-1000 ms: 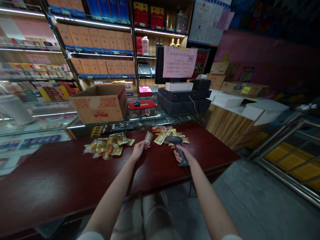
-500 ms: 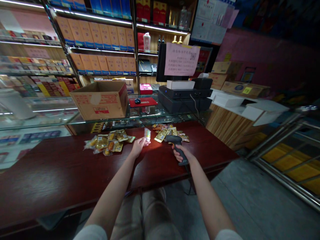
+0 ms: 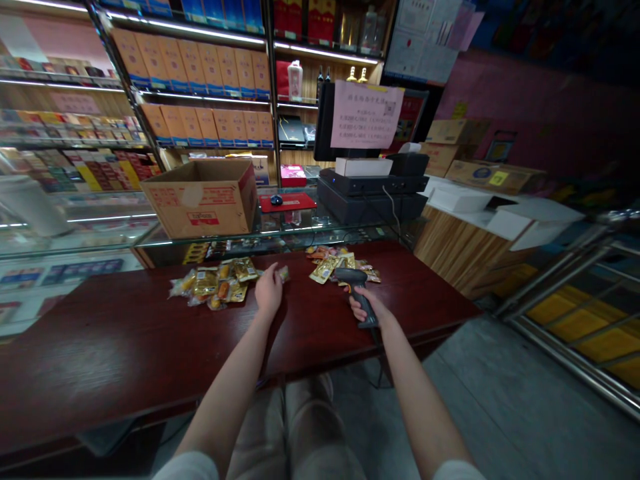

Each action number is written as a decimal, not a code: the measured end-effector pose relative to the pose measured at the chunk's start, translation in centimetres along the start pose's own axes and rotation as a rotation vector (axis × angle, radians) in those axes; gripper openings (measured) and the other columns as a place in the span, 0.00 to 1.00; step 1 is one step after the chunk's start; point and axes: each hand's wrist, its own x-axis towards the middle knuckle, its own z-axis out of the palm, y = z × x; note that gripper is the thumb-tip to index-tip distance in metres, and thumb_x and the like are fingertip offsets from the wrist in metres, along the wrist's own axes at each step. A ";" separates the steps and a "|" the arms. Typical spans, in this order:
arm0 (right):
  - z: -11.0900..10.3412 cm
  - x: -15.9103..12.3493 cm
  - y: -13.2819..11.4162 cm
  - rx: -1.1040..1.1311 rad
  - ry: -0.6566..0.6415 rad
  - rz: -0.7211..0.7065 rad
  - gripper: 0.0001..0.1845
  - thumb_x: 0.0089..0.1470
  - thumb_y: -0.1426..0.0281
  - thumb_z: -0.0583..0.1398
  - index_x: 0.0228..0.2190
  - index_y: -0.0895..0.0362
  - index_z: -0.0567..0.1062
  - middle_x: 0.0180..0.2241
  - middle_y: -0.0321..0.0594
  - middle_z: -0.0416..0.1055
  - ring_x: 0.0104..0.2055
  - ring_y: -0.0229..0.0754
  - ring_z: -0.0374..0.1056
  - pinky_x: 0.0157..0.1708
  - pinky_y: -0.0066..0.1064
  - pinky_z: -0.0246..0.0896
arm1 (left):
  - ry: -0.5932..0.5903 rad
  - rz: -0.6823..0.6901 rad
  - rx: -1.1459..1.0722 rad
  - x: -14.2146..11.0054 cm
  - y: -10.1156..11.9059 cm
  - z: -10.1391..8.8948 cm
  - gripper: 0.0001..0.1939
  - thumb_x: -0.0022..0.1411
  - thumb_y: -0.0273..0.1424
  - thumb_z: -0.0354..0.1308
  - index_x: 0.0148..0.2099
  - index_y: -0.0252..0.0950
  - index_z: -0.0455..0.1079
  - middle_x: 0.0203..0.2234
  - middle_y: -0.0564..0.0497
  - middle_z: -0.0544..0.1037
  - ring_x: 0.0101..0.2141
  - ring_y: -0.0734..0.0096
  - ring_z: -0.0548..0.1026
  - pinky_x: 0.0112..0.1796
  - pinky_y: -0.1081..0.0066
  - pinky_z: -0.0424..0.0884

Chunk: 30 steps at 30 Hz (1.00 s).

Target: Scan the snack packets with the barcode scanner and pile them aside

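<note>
Left to right along the dark red table (image 3: pixel 100 340): first the left pile (image 3: pixel 205 283) of clear and gold packets, set below the open carton (image 3: pixel 220 210) that is stood on the glass counter (image 3: pixel 285 230).

Then the left hand (image 3: pixel 269 293), palm down, just right of that pile. A small packet (image 3: pixel 284 273) appears to be gripped in its bent fingers; the fingertips are hidden, so the exact pinch can't be told. The packet is seen poking out at the right side of the fingers. Its visible end is pointed right, roughly across the table; the full long axis is covered by the hand and can't be confirmed.

Key relation — left hand and packet are placed between the two piles, nearer the left one. The left hand is the near one to the packet; the right is kept well apart.

Next, the right pile (image 3: pixel 327 269), gold packets mostly, some blurred, near the table's far edge. Its near side is partly covered by the head of the handheld scanner (image 3: pixel 365 302).

The scanner is held by the right hand (image 3: pixel 379 310) — fingers wrapped round the handle, nose aimed left, toward the packet's side of the table. The handle is slanted down to the right, and the cable (image 3: pixel 375 339) is dropped over the table's near edge.
</note>
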 end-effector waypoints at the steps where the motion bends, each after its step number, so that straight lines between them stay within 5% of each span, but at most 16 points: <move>1: 0.0 0.0 0.0 0.002 0.004 -0.001 0.22 0.51 0.55 0.63 0.41 0.55 0.67 0.16 0.23 0.60 0.10 0.29 0.47 0.10 0.23 0.45 | 0.028 0.006 0.117 0.0 -0.1 -0.8 0.21 0.69 0.31 0.43 0.55 0.35 0.73 0.49 0.41 0.78 0.51 0.55 0.74 0.54 0.57 0.65; 6: 0.0 0.0 0.1 0.002 0.010 -0.011 0.21 0.51 0.55 0.63 0.41 0.55 0.67 0.16 0.23 0.60 0.10 0.29 0.49 0.10 0.23 0.45 | 0.166 -0.012 0.492 0.3 -0.5 -2.9 0.22 0.68 0.29 0.44 0.58 0.35 0.72 0.58 0.34 0.69 0.59 0.44 0.64 0.57 0.46 0.56; 10: 0.0 0.2 0.3 0.022 0.047 -0.041 0.22 0.50 0.55 0.64 0.40 0.55 0.66 0.16 0.23 0.61 0.10 0.29 0.50 0.10 0.23 0.46 | -0.054 0.246 0.505 0.3 -1.0 -1.6 0.23 0.69 0.30 0.44 0.60 0.35 0.71 0.60 0.38 0.69 0.62 0.53 0.62 0.63 0.52 0.50; 12: -0.1 0.2 0.2 0.037 0.086 -0.075 0.21 0.50 0.55 0.65 0.38 0.55 0.66 0.16 0.23 0.61 0.10 0.29 0.51 0.10 0.22 0.46 | -0.142 0.218 0.551 0.1 -1.4 -0.8 0.23 0.70 0.35 0.44 0.58 0.34 0.73 0.60 0.37 0.70 0.64 0.50 0.61 0.64 0.47 0.46; 16: -0.5 -0.4 -0.5 0.056 0.190 -0.157 0.19 0.50 0.57 0.65 0.37 0.54 0.66 0.16 0.24 0.62 0.11 0.29 0.53 0.11 0.22 0.49 | -0.096 0.026 0.636 -0.3 -2.0 -0.4 0.26 0.70 0.41 0.43 0.56 0.31 0.74 0.64 0.35 0.64 0.66 0.37 0.55 0.62 0.36 0.41; 19: -1.1 -1.0 -0.9 0.076 0.238 -0.181 0.19 0.50 0.57 0.65 0.38 0.54 0.67 0.16 0.24 0.62 0.11 0.29 0.53 0.11 0.22 0.50 | -0.086 0.073 0.614 -0.3 -1.6 -0.2 0.25 0.70 0.40 0.45 0.55 0.30 0.74 0.65 0.33 0.61 0.68 0.37 0.47 0.62 0.35 0.40; 23: -1.6 -1.0 -0.6 0.093 0.260 -0.182 0.20 0.49 0.56 0.64 0.39 0.54 0.67 0.15 0.23 0.60 0.10 0.30 0.52 0.10 0.22 0.49 | -0.288 0.251 0.437 0.9 1.4 2.8 0.23 0.70 0.38 0.46 0.59 0.30 0.69 0.63 0.34 0.66 0.66 0.50 0.57 0.64 0.50 0.48; 26: -1.6 -0.7 -0.1 0.083 0.267 -0.169 0.21 0.49 0.56 0.65 0.39 0.54 0.67 0.15 0.23 0.61 0.10 0.30 0.52 0.10 0.23 0.48 | -0.509 0.047 0.345 2.3 4.2 6.2 0.30 0.67 0.45 0.50 0.63 0.29 0.63 0.57 0.32 0.72 0.58 0.47 0.68 0.56 0.53 0.62; 30: -1.5 -0.8 0.1 0.088 0.268 -0.183 0.22 0.49 0.55 0.65 0.40 0.54 0.66 0.15 0.23 0.61 0.10 0.31 0.52 0.09 0.23 0.49 | -0.512 0.004 0.410 3.4 6.1 9.2 0.29 0.63 0.45 0.57 0.60 0.32 0.66 0.59 0.31 0.68 0.59 0.42 0.65 0.53 0.52 0.63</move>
